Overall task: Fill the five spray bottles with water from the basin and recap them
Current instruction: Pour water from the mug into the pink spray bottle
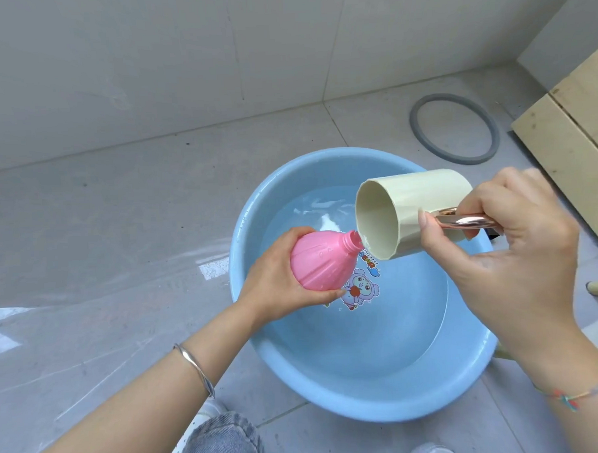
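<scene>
Pink spray bottle: uncapped, tilted, neck pointing to 2 o'clock, held above the water at the basin's 9 o'clock side.

- Nearest: a jeans knee at 6 o'clock, just short of the blue basin near rim.
- Left wrist has a silver bangle. Right wrist has a coloured string bracelet.
- Left grip: fingers and thumb curled round the bottle's fat lower body; neck is left free.
- Right grip: pinching the rose-gold handle of the cream cup, thumb on top.
- Cup is tipped on its side with its mouth facing 9 o'clock and its lower lip right at the bottle mouth. Can't tell if they touch.
- Water sits well below the rim. Cartoon sticker is on the basin bottom, under the bottle.
- Clear plastic sheet lies on the floor at 8 o'clock.
- Room: bare tiles from 9 to 12 o'clock, up to the wall.
- Grey ring lies flat at 1 o'clock, apart from the far rim.
- Wooden boards at 2 o'clock, edge near the basin; tight side.
</scene>
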Available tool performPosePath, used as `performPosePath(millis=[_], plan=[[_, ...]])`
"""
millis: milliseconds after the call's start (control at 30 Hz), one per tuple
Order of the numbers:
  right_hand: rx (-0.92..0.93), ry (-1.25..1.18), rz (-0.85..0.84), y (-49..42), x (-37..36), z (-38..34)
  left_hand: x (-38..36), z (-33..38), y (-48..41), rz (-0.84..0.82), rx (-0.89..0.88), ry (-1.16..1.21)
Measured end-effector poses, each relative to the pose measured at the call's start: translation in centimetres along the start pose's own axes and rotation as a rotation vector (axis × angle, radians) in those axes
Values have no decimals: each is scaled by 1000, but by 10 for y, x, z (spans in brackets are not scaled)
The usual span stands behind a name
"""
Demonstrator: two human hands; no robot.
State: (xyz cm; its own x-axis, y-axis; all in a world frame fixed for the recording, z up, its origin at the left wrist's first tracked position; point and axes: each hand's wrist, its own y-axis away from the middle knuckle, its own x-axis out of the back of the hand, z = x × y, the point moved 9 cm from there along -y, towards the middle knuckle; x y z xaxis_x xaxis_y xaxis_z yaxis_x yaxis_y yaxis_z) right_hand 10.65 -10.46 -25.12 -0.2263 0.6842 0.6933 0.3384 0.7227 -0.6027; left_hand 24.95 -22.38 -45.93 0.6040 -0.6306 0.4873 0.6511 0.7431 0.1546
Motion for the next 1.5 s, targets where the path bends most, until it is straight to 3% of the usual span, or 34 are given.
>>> performPosePath(millis=[167,333,467,600,833,1100,1333,1400,1500], plan=[[-250,-126,51,7,3,32,1,2,1,5,-4,29],[-753,-668,296,41,1,92,6,7,2,26,-14,92],[-964,-952,381,63,5,101,16,17,9,81,1,184],[-1005,-1035,447,62,29,86,36,39,22,161,19,317],[-979,-1158,576,39,114,56,67,146,39,134,-110,398],[-952,-1093,759,38,248,52,94,283,63,123,-274,386],[-1033,-991,861,79,306,80,92,357,89,109,-324,396],[-1110,-1088,896,88,306,84,86,374,97,86,-337,388],[-1158,-863,932,110,315,94,73,395,109,59,-361,383]])
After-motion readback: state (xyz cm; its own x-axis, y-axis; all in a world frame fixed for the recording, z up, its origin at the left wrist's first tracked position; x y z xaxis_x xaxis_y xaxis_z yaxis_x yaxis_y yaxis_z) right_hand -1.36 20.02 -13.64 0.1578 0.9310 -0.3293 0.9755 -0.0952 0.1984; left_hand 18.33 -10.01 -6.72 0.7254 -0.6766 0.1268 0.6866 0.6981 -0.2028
